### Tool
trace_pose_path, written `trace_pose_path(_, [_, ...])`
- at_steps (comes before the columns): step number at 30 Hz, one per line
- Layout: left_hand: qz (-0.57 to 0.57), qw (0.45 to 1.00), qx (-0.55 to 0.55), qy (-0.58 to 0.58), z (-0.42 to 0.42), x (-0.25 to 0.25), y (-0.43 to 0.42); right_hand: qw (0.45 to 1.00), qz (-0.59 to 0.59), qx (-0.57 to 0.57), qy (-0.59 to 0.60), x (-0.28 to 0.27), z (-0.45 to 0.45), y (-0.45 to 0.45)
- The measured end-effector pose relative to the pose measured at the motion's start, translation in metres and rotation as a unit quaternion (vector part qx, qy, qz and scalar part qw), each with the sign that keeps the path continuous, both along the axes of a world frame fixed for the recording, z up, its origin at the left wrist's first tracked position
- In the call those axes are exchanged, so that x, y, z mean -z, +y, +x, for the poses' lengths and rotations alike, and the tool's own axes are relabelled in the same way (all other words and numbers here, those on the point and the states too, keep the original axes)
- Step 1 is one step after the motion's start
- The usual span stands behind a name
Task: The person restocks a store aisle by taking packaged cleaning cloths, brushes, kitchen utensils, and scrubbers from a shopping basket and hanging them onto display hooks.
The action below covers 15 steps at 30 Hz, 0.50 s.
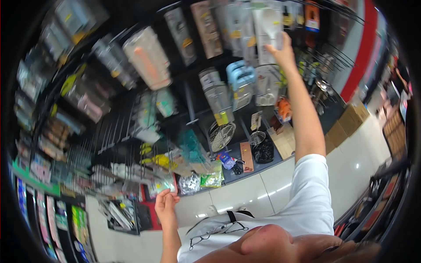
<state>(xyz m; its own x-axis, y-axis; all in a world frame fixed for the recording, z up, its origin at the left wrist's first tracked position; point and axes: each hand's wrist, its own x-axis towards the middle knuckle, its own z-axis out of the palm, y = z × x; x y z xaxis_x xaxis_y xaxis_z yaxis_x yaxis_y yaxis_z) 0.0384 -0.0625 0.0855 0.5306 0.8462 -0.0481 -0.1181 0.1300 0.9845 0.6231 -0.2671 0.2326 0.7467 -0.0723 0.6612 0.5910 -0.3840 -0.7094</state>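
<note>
My right hand [283, 53] is raised to the upper rack, its thumb and fingers around the lower part of a packaged white spoon-like utensil [269, 24] that hangs there. Just below it hangs another white package [267, 85], with a blue packaged item [241, 81] to its left. My left hand [166, 204] is low in front of my body, fingers bent and close together; whether anything small is between them cannot be made out. A clear package [162, 185] lies on the bottom shelf just beyond it.
Metal hooks with hanging packages fill the rack [190, 103]. On the low shelf are a black bag [264, 151] and a wooden board [283, 142]. Cardboard boxes [346, 127] stand on the floor at the right. A black crate [125, 217] stands at lower left.
</note>
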Motion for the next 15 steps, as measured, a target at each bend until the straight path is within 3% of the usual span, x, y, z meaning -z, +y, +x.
trace_pose_path(2, [0.044,0.998,-0.010,0.041,-0.024,0.012,0.011,0.992,-0.065,0.039,-0.104,0.017,0.025,-0.005])
trace_pose_path(3, [0.043,0.998,-0.015,0.042,-0.035,0.017,0.014,0.950,-0.212,0.130,-0.186,0.028,0.052,-0.012])
trace_pose_path(4, [0.039,0.998,-0.031,0.044,-0.044,0.021,0.021,0.923,-0.258,0.121,-0.260,0.027,0.041,-0.016])
trace_pose_path(5, [0.027,0.998,-0.036,0.035,-0.056,0.030,0.030,0.967,-0.225,-0.053,-0.104,-0.004,-0.015,-0.012])
trace_pose_path(6, [0.011,0.999,-0.042,0.032,-0.065,0.029,0.034,0.971,-0.123,-0.183,-0.093,0.019,0.019,-0.019])
trace_pose_path(8, [0.009,0.999,-0.049,-0.010,-0.088,0.051,0.049,0.979,-0.137,-0.086,-0.124,0.040,0.041,-0.036])
trace_pose_path(9, [-0.030,0.999,-0.038,-0.023,-0.101,0.059,0.057,0.980,-0.107,-0.147,-0.078,0.045,0.027,-0.041])
trace_pose_path(10, [-0.038,0.996,-0.071,-0.022,-0.114,0.066,0.064,0.990,-0.084,-0.108,-0.024,0.049,-0.003,-0.043])
trace_pose_path(15, [-0.068,0.996,-0.056,-0.033,-0.173,0.094,0.140,0.998,-0.023,-0.038,-0.051,0.077,-0.216,0.016])
